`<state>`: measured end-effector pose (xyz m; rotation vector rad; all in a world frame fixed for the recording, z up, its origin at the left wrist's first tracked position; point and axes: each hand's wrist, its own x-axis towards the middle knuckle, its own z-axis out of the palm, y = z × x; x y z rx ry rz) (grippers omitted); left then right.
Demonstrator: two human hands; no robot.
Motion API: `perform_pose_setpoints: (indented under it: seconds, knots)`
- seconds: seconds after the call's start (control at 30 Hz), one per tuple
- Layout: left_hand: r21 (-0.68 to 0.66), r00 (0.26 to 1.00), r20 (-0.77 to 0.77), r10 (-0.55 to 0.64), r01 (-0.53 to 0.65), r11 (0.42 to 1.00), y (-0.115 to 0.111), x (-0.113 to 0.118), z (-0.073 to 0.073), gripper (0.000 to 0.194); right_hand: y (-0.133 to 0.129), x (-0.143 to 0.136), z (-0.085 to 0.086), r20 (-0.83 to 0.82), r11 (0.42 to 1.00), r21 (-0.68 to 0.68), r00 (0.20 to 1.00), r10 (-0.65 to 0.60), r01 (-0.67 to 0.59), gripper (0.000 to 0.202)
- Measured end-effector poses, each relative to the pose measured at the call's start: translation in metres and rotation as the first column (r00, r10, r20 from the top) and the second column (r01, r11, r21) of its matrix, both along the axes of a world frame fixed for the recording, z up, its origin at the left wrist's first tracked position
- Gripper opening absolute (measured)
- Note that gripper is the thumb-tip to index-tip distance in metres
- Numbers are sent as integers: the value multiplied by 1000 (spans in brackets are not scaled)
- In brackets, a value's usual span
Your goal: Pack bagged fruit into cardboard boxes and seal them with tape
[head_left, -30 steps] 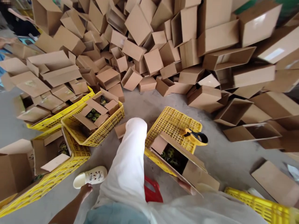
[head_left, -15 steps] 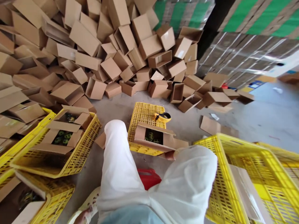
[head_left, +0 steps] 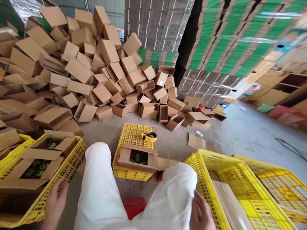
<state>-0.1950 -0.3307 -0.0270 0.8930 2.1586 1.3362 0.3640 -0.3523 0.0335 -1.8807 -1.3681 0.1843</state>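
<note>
My left hand (head_left: 56, 198) hangs beside the right side of a yellow crate (head_left: 72, 167), its fingers loosely bent and apart with nothing visible in them. I cannot tell whether it touches the crate. In that crate sit open cardboard boxes with dark green round items (head_left: 35, 168). My right hand (head_left: 201, 213) is low beside my right thigh, close to another yellow crate (head_left: 200, 174); the thigh hides its fingers. Between my knees, an open cardboard box (head_left: 124, 156) with green items rests on an upturned yellow crate (head_left: 128, 132). A yellow tape dispenser (head_left: 149, 137) lies behind it.
A large heap of empty cardboard boxes (head_left: 81, 68) fills the far left. Strapped stacks of flattened cartons (head_left: 216, 35) stand behind it. The right crate holds a closed carton (head_left: 231, 204). A red object (head_left: 134, 206) is on the floor below me.
My view has tilted up and turned right, showing more of the stacks and floor. Both hands have come into view at the sides of my legs. The box and tape dispenser stay put.
</note>
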Motion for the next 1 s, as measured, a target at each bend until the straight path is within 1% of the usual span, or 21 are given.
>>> perform_pose_setpoints:
  seconds: [0.03, 0.07, 0.1, 0.13, 0.17, 0.23, 0.3, 0.37, 0.4, 0.43, 0.5, 0.53, 0.6, 0.67, 0.7, 0.73, 0.77, 0.8, 0.87, 0.93, 1.0]
  knots:
    - [57, 995, 51, -84, 81, 995, 29, 15, 13, 60, 34, -12, -1, -47, 993, -19, 992, 113, -114, 48]
    - [97, 974, 98, -205, 195, 976, 60, 34, 26, 62, 67, -27, -2, -95, 969, -49, 966, 239, -244, 51]
    - [116, 932, 132, -337, 323, 939, 92, 57, 36, 61, 99, -42, -3, -141, 926, -92, 925, 353, -367, 52]
    - [77, 863, 154, -482, 475, 876, 121, 81, 42, 60, 127, -56, -4, -167, 872, -139, 879, 447, -470, 53]
    - [55, 827, 173, -535, 534, 844, 147, 105, 45, 57, 152, -68, -6, -213, 829, -189, 846, 489, -527, 54]
    - [-2, 784, 197, -589, 601, 799, 186, 145, 36, 52, 186, -81, -16, -296, 783, -224, 806, 513, -581, 57]
    - [-80, 709, 220, -670, 697, 712, 208, 168, 15, 51, 204, -82, -34, -321, 793, -207, 805, 499, -573, 58]
    - [-74, 653, 215, -726, 752, 655, 220, 174, -5, 59, 215, -76, -55, -291, 832, -171, 833, 470, -528, 57]
    - [-53, 636, 203, -745, 767, 640, 224, 173, -11, 67, 221, -73, -65, -269, 849, -160, 850, 453, -504, 56]
    - [-36, 624, 189, -758, 776, 630, 227, 171, -15, 75, 227, -71, -74, -248, 860, -157, 863, 441, -485, 57]
    - [-23, 622, 168, -764, 778, 628, 235, 163, -14, 89, 243, -68, -85, -196, 860, -183, 875, 443, -477, 60]
    - [-27, 628, 169, -760, 774, 633, 238, 159, -11, 95, 252, -68, -87, -163, 838, -221, 867, 472, -498, 64]
    - [-49, 626, 209, -751, 774, 631, 243, 150, -5, 107, 267, -71, -86, -95, 747, -350, 815, 571, -565, 81]
    - [-76, 584, 288, -759, 804, 590, 245, 146, -3, 121, 275, -77, -83, -47, 643, -492, 756, 653, -587, 103]
    - [-78, 560, 316, -766, 820, 567, 246, 148, -5, 127, 276, -82, -82, -20, 625, -529, 745, 666, -573, 109]
    - [-71, 552, 316, -771, 825, 561, 246, 153, -8, 132, 275, -88, -83, 16, 645, -534, 757, 653, -546, 109]
    - [-65, 572, 283, -770, 813, 579, 246, 160, -12, 137, 272, -94, -85, 58, 696, -511, 788, 613, -504, 103]
    - [-69, 617, 221, -755, 782, 619, 246, 171, -17, 141, 269, -101, -88, 101, 758, -470, 826, 555, -452, 94]
    - [-145, 750, 41, -660, 658, 739, 245, 195, -27, 145, 263, -113, -93, 175, 858, -375, 882, 437, -350, 77]
    - [-239, 815, -100, -571, 537, 809, 245, 215, -33, 136, 260, -119, -95, 220, 901, -288, 893, 391, -324, 69]
    - [-235, 814, -131, -566, 529, 815, 244, 221, -36, 124, 259, -117, -94, 216, 906, -207, 886, 410, -369, 69]
